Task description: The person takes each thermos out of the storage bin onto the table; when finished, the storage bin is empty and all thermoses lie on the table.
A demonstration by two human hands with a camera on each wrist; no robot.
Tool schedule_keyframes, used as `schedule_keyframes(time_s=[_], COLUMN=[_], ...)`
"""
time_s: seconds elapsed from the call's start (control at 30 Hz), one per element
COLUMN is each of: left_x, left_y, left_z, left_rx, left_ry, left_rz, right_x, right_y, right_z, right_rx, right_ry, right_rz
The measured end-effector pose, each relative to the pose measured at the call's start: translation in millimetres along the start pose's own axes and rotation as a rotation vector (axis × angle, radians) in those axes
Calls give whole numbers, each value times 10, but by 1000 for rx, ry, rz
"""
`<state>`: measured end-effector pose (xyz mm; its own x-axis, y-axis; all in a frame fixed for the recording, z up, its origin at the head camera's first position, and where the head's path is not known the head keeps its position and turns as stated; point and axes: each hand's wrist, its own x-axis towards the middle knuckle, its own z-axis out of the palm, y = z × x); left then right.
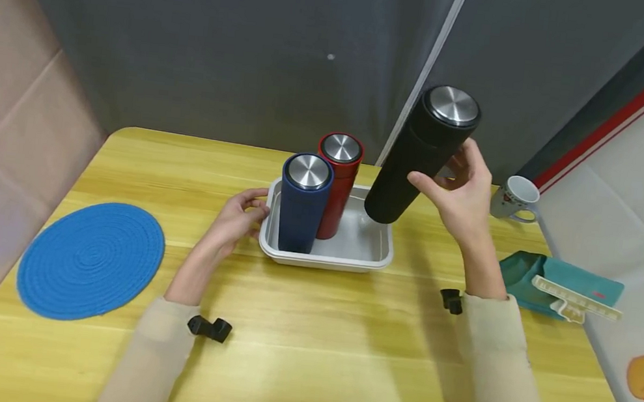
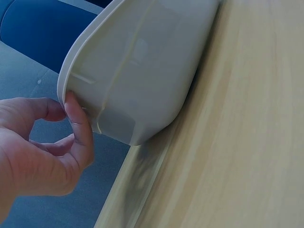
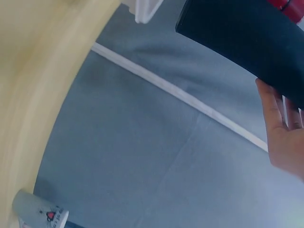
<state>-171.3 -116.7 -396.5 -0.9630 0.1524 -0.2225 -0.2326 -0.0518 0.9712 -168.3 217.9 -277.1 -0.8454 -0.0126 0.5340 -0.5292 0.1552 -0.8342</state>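
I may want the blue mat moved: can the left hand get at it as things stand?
Probably yes: only bare table lies between the left hand and the blue mat, though that hand must first release the tray.

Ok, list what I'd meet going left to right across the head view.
Round blue woven mat, left hand, navy cylindrical metal-topped bottle, red cylindrical metal-topped bottle, tilted black cylindrical metal-topped bottle, right hand, pale printed mug, teal dustpan-like item.
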Motion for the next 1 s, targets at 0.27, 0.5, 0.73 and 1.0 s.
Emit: schedule_keyframes(time_s=[0.27, 0.5, 0.73, 1.0], left_x=[4, 6, 0, 7], left_y=[-3, -10, -10, -10], left_z=[6, 8, 44, 54], left_rx=[-4, 12, 7, -4], left_ry=[-1, 5, -1, -10], left_rz=[13, 16, 17, 25], right_x=[68, 28, 25, -16], right_y=[32, 15, 138, 297], right_z=[-179, -211, -322, -399], right_rx=[-107, -133, -147, -221], right_ry=[54, 70, 105, 149], right_rz=[17, 42, 63, 90])
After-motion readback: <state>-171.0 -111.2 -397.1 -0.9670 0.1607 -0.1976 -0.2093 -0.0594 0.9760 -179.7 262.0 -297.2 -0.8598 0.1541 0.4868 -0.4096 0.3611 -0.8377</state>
